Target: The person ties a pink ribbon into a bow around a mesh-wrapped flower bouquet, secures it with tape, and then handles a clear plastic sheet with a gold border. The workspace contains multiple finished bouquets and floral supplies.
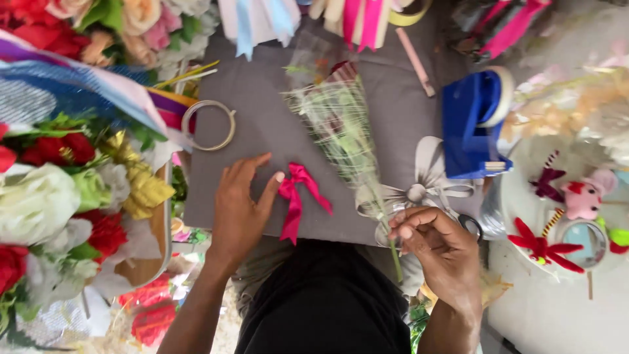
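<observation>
Hands, two: left hand (241,203) open, thumb touching one pink bow (298,198); right hand (440,248) pinching one wrapped flower stem (347,141), lower centre.

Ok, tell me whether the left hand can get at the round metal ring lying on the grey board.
Probably yes. The left hand lies flat on the grey board, thumb against the pink ribbon bow. The round metal ring lies just ahead of its fingertips, with only bare board between them.
</observation>
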